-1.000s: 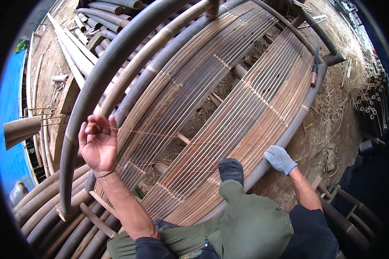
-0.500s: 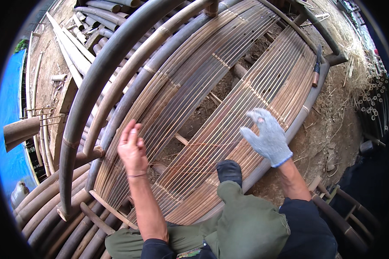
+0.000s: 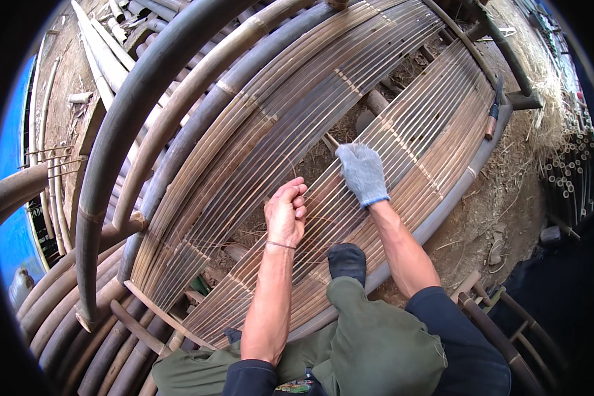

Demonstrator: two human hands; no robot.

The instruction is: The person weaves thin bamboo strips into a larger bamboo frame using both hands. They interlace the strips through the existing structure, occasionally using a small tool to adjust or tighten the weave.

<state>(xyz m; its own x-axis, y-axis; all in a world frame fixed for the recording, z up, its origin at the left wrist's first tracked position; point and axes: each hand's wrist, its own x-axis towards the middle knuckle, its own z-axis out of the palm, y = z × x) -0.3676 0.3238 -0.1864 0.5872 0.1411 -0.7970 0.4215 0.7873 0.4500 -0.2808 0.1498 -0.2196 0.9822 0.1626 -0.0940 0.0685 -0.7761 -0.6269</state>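
Note:
My bare left hand [image 3: 286,214] is closed, fingertips pinched together, over the gap between two bands of bamboo slats. A thin brown strand [image 3: 320,221] loops close to its fingers and across the slats; its exact path is hard to follow. My right hand [image 3: 363,173], in a grey knit glove, is curled closed above the inner edge of the right slat band [image 3: 435,132]; what its fingers hold is hidden. The left slat band [image 3: 244,152] lies beyond my left hand. Both bands belong to a curved bamboo frame, and my dark-shod foot [image 3: 347,261] rests on it.
A knife-like tool with a wooden handle [image 3: 491,125] lies at the frame's right rim. Thick curved bamboo poles [image 3: 122,112] rise on the left. Bamboo stacks lie at lower left, and cut bamboo ends [image 3: 567,171] stand at far right. A blue tarp [image 3: 16,231] is at far left.
My left hand has moved right and closed its fingers. My gloved right hand has moved left and curled from spread fingers. The two hands are now closer together.

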